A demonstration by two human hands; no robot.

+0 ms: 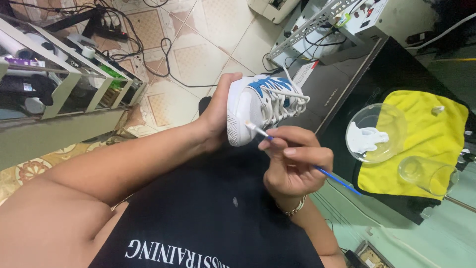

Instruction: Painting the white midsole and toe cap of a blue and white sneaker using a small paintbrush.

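The sneaker (258,106) looks like smooth white synthetic with woven laces; the yellow cloth (421,144) is soft and matt, the dish (376,133) clear glossy plastic, the floor (198,54) glazed tile.

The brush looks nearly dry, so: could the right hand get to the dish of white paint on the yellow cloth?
Probably yes: the dish lies uncovered, just beyond the right hand, with nothing between them.
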